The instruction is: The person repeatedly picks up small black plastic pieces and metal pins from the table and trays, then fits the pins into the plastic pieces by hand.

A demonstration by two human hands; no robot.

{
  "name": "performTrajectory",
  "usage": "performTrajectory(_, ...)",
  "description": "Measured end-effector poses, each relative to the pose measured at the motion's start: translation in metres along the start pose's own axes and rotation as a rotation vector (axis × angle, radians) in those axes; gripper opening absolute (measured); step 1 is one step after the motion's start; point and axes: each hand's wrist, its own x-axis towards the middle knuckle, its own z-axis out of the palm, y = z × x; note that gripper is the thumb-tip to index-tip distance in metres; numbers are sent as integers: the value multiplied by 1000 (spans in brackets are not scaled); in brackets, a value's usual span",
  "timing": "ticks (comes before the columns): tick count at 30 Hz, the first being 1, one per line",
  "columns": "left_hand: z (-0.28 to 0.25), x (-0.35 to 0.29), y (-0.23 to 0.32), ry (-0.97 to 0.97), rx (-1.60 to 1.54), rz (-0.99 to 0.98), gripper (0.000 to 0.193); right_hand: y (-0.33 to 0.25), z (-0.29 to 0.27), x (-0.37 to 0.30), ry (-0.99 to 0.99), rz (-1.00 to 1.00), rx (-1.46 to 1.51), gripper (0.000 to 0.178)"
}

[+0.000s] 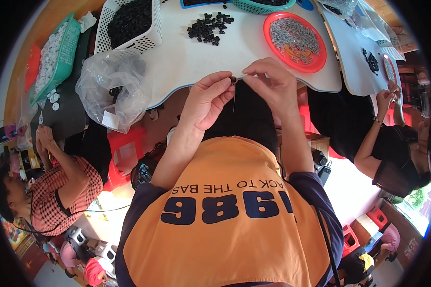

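Over the near edge of the white table, my left hand pinches a small black part between thumb and fingertips. A thin, straight strand or rod hangs below that part; its kind is not clear. My right hand is just to the right, its thumb and forefinger closed at the tips. A tiny pale bit shows at those fingertips, too small to name. Ahead of my hands lies a loose pile of small black parts. At the right, a red round tray holds many small silvery metal pieces.
A white perforated basket of black parts stands at the far left, with a clear plastic bag before it. A green basket holds white parts. Co-workers sit on both sides. A second table adjoins on the right.
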Motion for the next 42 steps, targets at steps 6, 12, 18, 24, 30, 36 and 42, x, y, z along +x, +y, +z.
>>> performTrajectory(6, -21, -39, 29, -11, 18, 77, 21, -25, 60, -12, -11, -82, -227, 18)
performTrajectory(12, -32, -59, 41, 66, 100, 168, 19, -30, 88, -19, 7, -421, -550, 25)
performTrajectory(18, -54, -65, 54, 143, 138, 210, 21, -42, 120, -18, -107, -478, -717, 31)
performTrajectory(24, -82, -72, 89, 55, -13, 165, 28, 43, 142, 54, -54, -15, -309, 31)
performTrajectory(30, -96, -83, 132, -36, 44, 206, 29, 166, 170, 152, 19, -70, -508, 24)
performTrajectory(36, -126, -75, 161, 66, 48, 203, 28, 189, 219, 216, 18, -104, -515, 22)
performTrajectory(42, -136, -63, 186, 104, 60, 171, 28, 211, 240, 234, 12, -208, -583, 17)
